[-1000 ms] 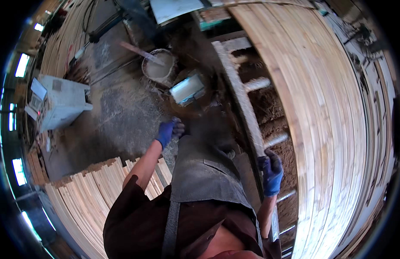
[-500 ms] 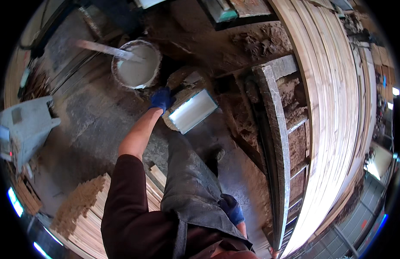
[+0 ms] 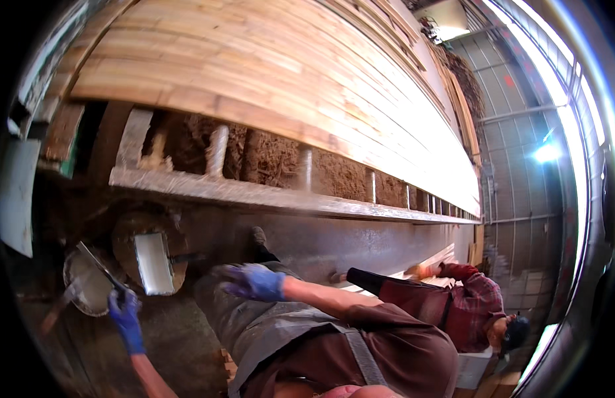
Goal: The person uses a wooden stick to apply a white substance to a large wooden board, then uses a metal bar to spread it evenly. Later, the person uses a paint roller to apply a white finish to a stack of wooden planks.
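My left hand (image 3: 125, 313), in a blue glove, is closed round the end of a thin, flat, long tool (image 3: 98, 264) whose kind I cannot make out. The tool slants over a round bucket (image 3: 92, 292) of pale, thick liquid, in which a wooden stick (image 3: 58, 306) stands tilted. My right hand (image 3: 254, 282), also blue-gloved, is lifted in front of my apron. Its fingers are apart, a little blurred, and nothing shows in them. Between the hands and the rack, a bright rectangular block or tray (image 3: 154, 264) rests on a round stump (image 3: 129, 232).
A long metal roller frame (image 3: 281, 199) carries planks laid side by side (image 3: 254, 73). Sawdust (image 3: 271, 159) lies beneath it. At the right, a co-worker (image 3: 453, 298) in a plaid shirt bends over pale boards (image 3: 443, 259), with a gloved hand (image 3: 423, 270) near them.
My view has swung to the right, bringing in the planks and the co-worker. My left hand has gone from beside the bright block to the bucket, now holding the flat tool. My right hand has risen.
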Demonstrator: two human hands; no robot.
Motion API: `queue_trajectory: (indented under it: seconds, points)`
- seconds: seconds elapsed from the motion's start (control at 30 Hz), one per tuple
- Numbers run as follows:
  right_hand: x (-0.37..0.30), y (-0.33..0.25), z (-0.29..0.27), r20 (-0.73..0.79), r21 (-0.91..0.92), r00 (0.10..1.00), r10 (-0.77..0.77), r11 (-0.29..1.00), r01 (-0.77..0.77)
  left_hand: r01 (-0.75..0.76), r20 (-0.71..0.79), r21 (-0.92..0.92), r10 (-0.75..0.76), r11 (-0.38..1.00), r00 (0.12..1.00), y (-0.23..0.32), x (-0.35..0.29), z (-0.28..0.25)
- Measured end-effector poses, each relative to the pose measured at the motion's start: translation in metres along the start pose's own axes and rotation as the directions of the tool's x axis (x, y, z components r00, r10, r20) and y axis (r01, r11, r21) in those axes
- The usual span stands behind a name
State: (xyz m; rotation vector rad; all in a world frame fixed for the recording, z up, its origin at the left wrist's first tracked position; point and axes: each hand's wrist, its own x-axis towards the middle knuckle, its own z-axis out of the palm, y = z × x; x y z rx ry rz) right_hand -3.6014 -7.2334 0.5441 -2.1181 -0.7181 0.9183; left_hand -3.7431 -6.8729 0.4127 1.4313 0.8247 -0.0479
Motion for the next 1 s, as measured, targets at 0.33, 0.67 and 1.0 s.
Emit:
queue_trajectory:
  seconds: [0.33, 0.67, 1.0]
  points:
    - [-0.052, -0.002, -0.221, -0.290, 0.196, 0.953, -0.091, 0.969, 0.152, -0.510, 0.496, 0.003, 0.442, 0.860, 0.748, 0.225, -0.112, 0.369]
    - [-0.142, 0.244, -0.597, -0.725, -0.367, 0.651, 0.226, 0.673, -0.642, -0.753, 0.437, 0.611, 0.689, 0.245, 0.578, 0.222, -0.041, 0.578]
    - [-0.113, 0.322, -0.705, -0.282, -0.696, 0.829, 0.482, 0.492, -0.523, -0.694, 0.396, 0.676, 0.672, 0.248, 0.626, 0.204, -0.002, 0.603]
